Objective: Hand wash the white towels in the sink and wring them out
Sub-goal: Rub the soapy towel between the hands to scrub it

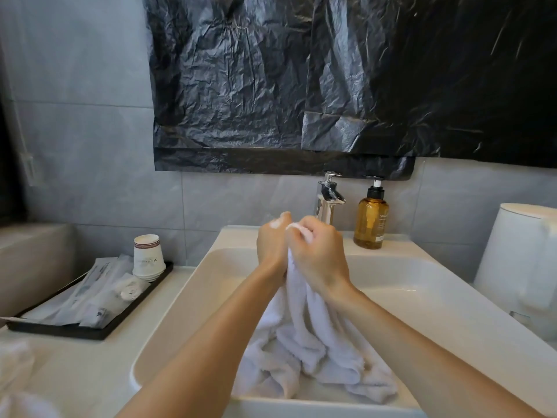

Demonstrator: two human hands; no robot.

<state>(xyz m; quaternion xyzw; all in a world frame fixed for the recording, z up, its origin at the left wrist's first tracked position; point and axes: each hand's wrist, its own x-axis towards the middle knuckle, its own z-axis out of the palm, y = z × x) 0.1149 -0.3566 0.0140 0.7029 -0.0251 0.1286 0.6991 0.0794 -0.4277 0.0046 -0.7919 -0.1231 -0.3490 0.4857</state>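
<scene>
Currently the person is standing mid-task: the left hand (272, 247) and right hand (319, 257) are both clenching the bunched upper end of one white towel (304, 336), holding it up over the sink (180, 312) while its lower folds are lying in the basin. Judging by the grip, this is looking like scrubbing or the very start of wringing. No tight twist is showing in the cloth, so the wringing is probably not yet done. Blurred white cloth (15, 369) at the worktop's near left edge may be another towel awaiting its turn, though I cannot tell. As for writing, the amber pump bottle (370, 221) beside the faucet (328, 200) is showing only "SHA…", and the print on the paper cups (149, 257) is too small to read.
</scene>
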